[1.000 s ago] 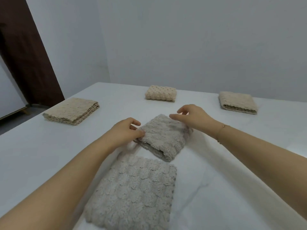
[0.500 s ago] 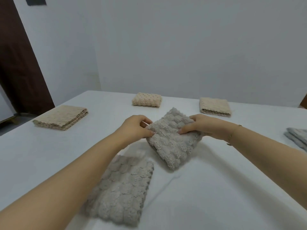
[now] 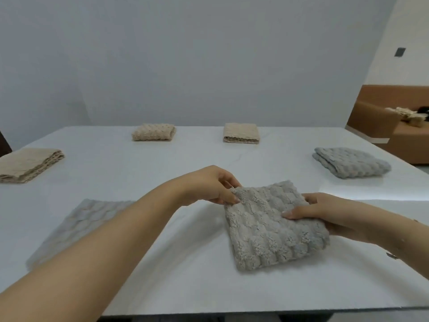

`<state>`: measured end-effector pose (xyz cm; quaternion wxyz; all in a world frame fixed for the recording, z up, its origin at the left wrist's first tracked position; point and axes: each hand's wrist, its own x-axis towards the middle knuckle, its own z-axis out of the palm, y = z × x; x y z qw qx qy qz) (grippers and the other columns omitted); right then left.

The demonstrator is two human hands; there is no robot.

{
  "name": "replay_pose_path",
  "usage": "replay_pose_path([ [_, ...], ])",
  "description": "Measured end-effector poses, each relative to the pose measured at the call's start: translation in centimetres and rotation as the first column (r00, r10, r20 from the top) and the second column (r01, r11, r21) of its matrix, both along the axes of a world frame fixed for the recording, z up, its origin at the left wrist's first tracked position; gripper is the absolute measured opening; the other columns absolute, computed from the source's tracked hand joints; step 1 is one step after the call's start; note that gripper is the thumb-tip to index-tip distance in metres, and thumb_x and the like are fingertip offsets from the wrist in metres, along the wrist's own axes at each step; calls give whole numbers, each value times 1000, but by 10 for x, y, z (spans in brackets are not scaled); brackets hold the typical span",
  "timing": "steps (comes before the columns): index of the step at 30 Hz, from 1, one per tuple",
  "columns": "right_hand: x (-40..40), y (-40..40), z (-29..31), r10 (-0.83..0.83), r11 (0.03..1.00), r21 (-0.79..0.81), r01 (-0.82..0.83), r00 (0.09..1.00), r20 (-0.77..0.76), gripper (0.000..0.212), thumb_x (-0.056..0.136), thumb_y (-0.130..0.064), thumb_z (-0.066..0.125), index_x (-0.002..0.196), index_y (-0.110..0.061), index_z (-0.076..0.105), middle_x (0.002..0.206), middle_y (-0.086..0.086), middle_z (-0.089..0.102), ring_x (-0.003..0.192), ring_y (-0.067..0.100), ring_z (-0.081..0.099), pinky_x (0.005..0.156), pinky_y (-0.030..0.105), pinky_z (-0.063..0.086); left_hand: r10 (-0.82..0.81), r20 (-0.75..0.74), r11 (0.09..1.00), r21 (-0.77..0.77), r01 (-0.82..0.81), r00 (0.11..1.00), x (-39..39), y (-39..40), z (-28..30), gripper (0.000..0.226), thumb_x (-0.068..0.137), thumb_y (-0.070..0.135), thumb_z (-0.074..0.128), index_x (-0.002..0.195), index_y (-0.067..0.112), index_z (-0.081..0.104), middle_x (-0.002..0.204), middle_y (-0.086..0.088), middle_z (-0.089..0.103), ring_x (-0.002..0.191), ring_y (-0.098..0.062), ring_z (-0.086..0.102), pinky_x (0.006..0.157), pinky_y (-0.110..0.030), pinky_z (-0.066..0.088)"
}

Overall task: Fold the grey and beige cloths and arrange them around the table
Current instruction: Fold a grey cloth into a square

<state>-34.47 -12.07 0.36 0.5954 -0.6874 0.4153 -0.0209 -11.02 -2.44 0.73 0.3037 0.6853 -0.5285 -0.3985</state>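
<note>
A folded grey cloth of bumpy, fluffy pile (image 3: pixel 274 225) sits between the person's two hands, right of the middle of the white table (image 3: pixel 162 173) and nearer its near edge than its far one. Whether its underside rests on the tabletop or hangs just above it cannot be told. The left hand (image 3: pixel 213 184) pinches the cloth's far left corner between thumb and curled fingertips. The right hand (image 3: pixel 325 212) grips the cloth's right edge, thumb lying flat across the top and the fingers tucked out of sight beneath.

A second grey textured cloth (image 3: pixel 76 226) lies flat in a single layer by the near left part of the table, partly hidden behind the left forearm and blurred. A third grey cloth, folded into a thick pad (image 3: pixel 350 161), lies close to the right edge, well apart from the held one.

Three folded beige cloths sit farther out: a knobbly one (image 3: pixel 153 132) and a flatter, fine-woven one (image 3: pixel 241 133) side by side along the far edge, and a broad woven one (image 3: pixel 27 163) at the left edge.

Beyond the far right corner stands a brown sofa (image 3: pixel 380 122) with a pale bundle on its seat, against a plain grey-white wall (image 3: pixel 185 66).
</note>
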Motion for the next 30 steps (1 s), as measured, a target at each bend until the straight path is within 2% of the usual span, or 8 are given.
replay_pose_path([
  [5,-33,5,-16,-26,999,29,26,1000,7,41,77,-18,73,115,-14,59,100,1,75,93,18,71,85,34,57,-23,-4,1000,8,23,1000,-28,-12,-13,22,82,2,69,104,8,67,93,-5,65,84,-14,62,87,-29,55],
  [9,-37,7,-16,-8,962,-271,-24,993,-116,45,75,-30,77,112,-19,52,90,6,73,68,13,72,56,27,56,3,-5,1000,-9,-3,1000,-34,-12,-24,21,82,0,68,102,6,67,84,-2,63,76,-12,61,75,-22,56],
  [12,-35,7,-13,17,851,-502,-157,962,-272,43,77,-44,71,103,-15,53,85,10,68,55,17,67,48,30,54,36,-8,998,-51,-36,999,-35,-9,-29,21,83,-1,67,103,5,66,88,-4,64,74,-10,61,64,-15,52],
  [15,-35,5,-9,-3,733,-614,-293,901,-434,54,73,-66,60,91,-15,59,73,1,65,54,16,65,48,26,51,83,29,987,-143,-78,996,-34,-5,-35,24,82,0,67,105,10,67,105,-10,66,88,-15,63,74,-20,54],
  [17,-33,3,-4,-88,578,-717,-391,843,-531,68,66,-81,43,100,-25,61,86,-10,65,68,5,62,60,22,48,111,114,974,-212,-85,987,-31,-2,-34,26,82,5,67,107,14,67,108,-6,67,96,-17,63,88,-27,53],
  [19,-27,4,1,-151,420,-798,-432,834,-531,74,72,-80,36,125,-31,51,116,-15,59,94,2,57,79,23,46,141,246,957,-282,-69,959,-28,4,-30,27,85,13,66,112,18,65,112,1,66,102,-13,61,93,-24,47],
  [23,2,16,8,-68,249,-866,-434,884,-463,76,85,-71,29,149,-32,19,154,-13,25,138,7,30,105,27,33,238,532,918,-396,-11,813,-16,27,-14,34,96,29,50,130,25,53,135,10,51,126,-8,44,100,-19,30],
  [30,92,41,-1,58,37,-912,-409,912,-407,84,83,-71,2,152,-25,-4,159,-7,-14,146,10,-9,113,24,-9,376,815,915,-403,-36,441,42,77,-2,54,98,51,26,149,33,18,159,3,12,147,-14,1,118,-37,4],
])
